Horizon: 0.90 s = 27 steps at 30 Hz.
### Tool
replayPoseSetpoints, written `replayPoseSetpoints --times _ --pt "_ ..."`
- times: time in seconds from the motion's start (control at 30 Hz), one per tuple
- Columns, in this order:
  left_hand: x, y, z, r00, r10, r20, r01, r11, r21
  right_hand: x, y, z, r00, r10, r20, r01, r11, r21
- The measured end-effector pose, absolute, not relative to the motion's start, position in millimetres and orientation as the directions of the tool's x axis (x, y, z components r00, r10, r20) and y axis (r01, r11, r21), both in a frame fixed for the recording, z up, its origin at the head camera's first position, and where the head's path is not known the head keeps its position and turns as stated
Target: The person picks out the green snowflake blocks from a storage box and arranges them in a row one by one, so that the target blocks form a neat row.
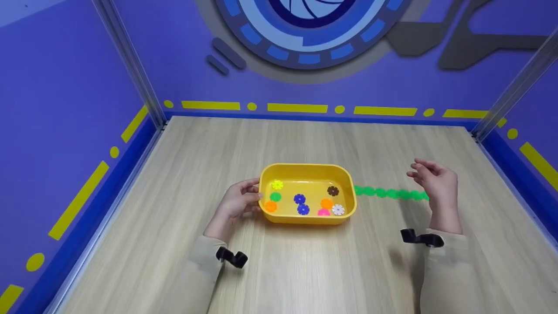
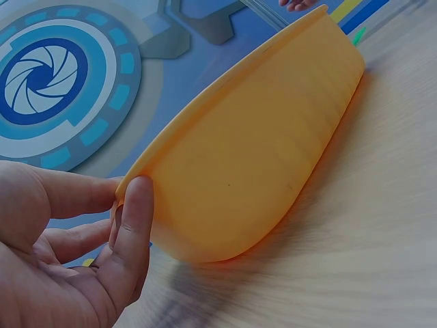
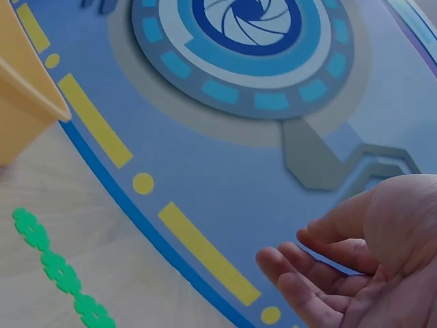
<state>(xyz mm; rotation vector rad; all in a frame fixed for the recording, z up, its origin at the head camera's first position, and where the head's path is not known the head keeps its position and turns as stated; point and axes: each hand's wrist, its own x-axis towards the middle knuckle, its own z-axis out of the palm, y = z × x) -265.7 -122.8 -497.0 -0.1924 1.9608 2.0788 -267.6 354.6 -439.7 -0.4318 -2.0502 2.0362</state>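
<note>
A yellow plastic basin (image 1: 308, 220) stands on the table, with several notched discs inside, among them a yellow disc (image 1: 277, 185), a brown disc (image 1: 333, 191) and a white disc (image 1: 338, 209). My left hand (image 1: 237, 200) pinches the basin's left end by its rim, as the left wrist view also shows. A chain of green discs (image 1: 388, 192) runs from the basin's right side along the table; its right end is hidden behind my right hand. Over that end hovers my right hand (image 1: 438, 183), fingers loosely bent and nothing between them.
Pale wood-grain tabletop (image 1: 218, 144) lies all around the basin. A blue printed panel (image 1: 183, 65) closes the back, and blue side walls with metal corner posts (image 1: 135, 65) bound the left and right. Each wrist wears a black band (image 1: 422, 238).
</note>
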Motion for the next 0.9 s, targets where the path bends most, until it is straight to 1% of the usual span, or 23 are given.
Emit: replayPoseSetpoints --times 0.07,0.23,0.3,0.6,0.9 --pt "-266 -123 -497 -0.953 0.109 -0.284 -0.290 -0.042 0.956 -268 349 -439 -0.943 0.332 -0.032 0.051 0.047 -0.998" --pt "-266 -122 -497 -0.952 0.105 -0.287 -0.293 -0.051 0.955 -270 335 -438 -0.958 0.285 0.003 0.062 0.220 -0.973" --pt "-266 -122 -497 -0.952 0.104 -0.288 -0.295 -0.053 0.954 -271 330 -438 -0.964 0.264 0.010 0.061 0.259 -0.964" --pt "-266 -121 -498 -0.954 0.101 -0.281 -0.287 -0.050 0.957 -271 309 -436 -0.981 0.194 0.020 0.049 0.347 -0.937" --pt "-265 -122 -498 -0.955 0.098 -0.280 -0.285 -0.045 0.957 -271 287 -437 -0.991 0.137 0.006 0.049 0.394 -0.918"
